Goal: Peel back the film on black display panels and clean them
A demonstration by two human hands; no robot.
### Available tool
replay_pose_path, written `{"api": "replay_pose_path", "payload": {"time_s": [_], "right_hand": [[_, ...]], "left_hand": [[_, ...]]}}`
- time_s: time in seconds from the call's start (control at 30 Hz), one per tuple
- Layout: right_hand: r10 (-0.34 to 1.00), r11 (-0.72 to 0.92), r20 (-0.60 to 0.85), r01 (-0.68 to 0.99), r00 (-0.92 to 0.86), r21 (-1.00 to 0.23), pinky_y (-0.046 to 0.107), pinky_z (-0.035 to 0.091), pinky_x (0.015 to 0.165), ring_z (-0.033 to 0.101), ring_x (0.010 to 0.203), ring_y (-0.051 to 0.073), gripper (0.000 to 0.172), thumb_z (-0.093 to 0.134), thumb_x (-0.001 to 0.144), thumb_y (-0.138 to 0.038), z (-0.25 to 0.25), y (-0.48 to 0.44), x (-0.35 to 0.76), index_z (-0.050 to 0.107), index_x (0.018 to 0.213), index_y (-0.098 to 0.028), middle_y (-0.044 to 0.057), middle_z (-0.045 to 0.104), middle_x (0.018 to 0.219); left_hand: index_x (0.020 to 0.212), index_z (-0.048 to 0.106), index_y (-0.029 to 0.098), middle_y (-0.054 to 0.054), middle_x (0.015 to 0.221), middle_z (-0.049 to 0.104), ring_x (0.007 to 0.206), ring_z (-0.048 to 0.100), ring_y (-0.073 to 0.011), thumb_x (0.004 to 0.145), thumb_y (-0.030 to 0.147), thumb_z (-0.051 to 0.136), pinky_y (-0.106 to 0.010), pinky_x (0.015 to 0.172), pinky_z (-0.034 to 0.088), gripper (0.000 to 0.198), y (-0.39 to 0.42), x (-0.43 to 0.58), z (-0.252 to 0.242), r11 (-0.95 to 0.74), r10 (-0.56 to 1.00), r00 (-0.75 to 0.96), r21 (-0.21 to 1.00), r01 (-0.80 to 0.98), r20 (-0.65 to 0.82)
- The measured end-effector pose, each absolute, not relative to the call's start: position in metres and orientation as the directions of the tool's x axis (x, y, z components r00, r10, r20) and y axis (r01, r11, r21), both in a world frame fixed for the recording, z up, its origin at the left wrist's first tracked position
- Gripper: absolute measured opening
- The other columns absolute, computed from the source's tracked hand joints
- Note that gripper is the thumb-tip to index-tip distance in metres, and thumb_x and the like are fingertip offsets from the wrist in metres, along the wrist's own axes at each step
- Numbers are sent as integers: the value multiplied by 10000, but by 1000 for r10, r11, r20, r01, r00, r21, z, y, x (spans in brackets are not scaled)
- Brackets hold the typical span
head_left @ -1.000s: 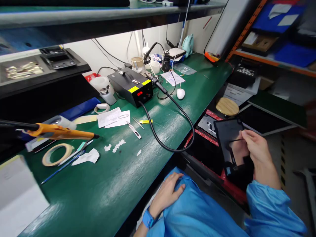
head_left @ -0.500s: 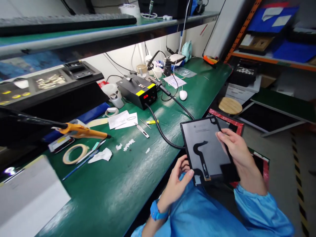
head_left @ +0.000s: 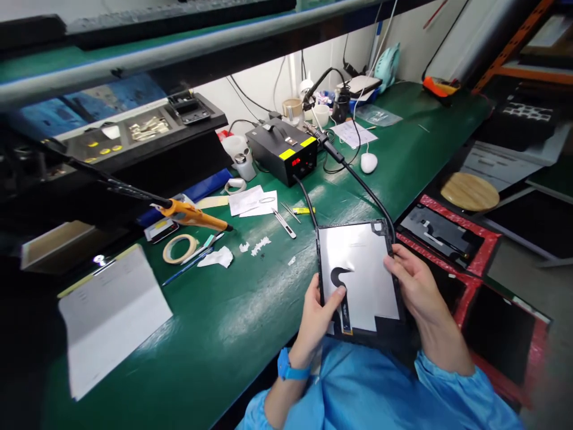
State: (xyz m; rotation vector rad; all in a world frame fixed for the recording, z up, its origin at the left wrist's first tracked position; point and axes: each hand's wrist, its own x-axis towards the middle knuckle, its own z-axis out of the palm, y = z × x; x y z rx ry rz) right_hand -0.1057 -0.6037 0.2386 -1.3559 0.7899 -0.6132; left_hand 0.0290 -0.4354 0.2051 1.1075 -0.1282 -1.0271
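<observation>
Both my hands hold a tablet screen panel [head_left: 364,269], its silvery back facing up, at the bench's front edge. My left hand [head_left: 320,313] grips the left side, with the thumb lying over the black flex cable [head_left: 345,310]. On the opposite edge, my right hand [head_left: 416,283] has its thumb on top and its other fingers at the side and beneath, partly hidden. A black cord [head_left: 367,188] passes just behind the panel's far corner.
A hot-air station [head_left: 284,149] stands at the back of the green bench [head_left: 250,310]. An orange electric screwdriver [head_left: 194,215], masking tape [head_left: 179,248], tweezers [head_left: 284,224] and a clipboard [head_left: 116,322] lie left. Red-edged trays [head_left: 486,242] with panels sit right.
The camera view has swung left and downward. The panel has been turned a little and tipped so its back catches the light. My left thumb has moved from the corner onto the flex cable.
</observation>
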Motion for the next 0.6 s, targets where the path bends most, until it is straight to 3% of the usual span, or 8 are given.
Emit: {"api": "replay_pose_path", "payload": {"time_s": [0.13,0.23,0.37,0.47,0.6], "right_hand": [[-653,154,-105,-4,750,-988,355,678,756,840,914,276,862,903,771,-1011,245,-588,-94,744,1203,-283,103,862,1092],[-442,202,-98,-8,892,-979,347,665,677,847,864,277,945,874,756,-1052,246,-573,-84,792,1219,-231,127,867,1035],[-223,209,-107,-60,969,-976,333,663,769,860,903,244,842,893,869,-941,239,-558,-72,818,1259,-198,114,885,1043],[-200,158,-140,-109,970,-981,301,621,778,856,964,222,719,882,950,-853,231,-553,-69,820,1284,-220,104,892,1094],[-229,99,-175,-156,958,-983,294,604,762,834,929,206,604,886,984,-758,227,-550,-70,834,1285,-237,78,887,1084]], "left_hand": [[1104,854,198,-36,956,901,834,840,-197,627,641,1169,-257,768,678,724,-427,38,206,111,-689,590,743,660,-421],[962,809,214,39,831,815,713,750,-111,592,635,1178,-181,697,616,671,-417,46,201,163,-631,629,715,680,-454],[895,735,234,95,733,661,606,615,-65,608,643,1162,-160,603,541,657,-401,57,195,214,-599,648,685,696,-471],[901,733,240,115,649,482,495,397,-47,722,643,1116,-182,498,425,583,-391,62,197,210,-675,585,643,737,-450],[1005,791,259,121,619,425,436,287,-50,752,734,1057,-220,462,360,600,-388,67,195,193,-792,466,564,803,-394]]}}
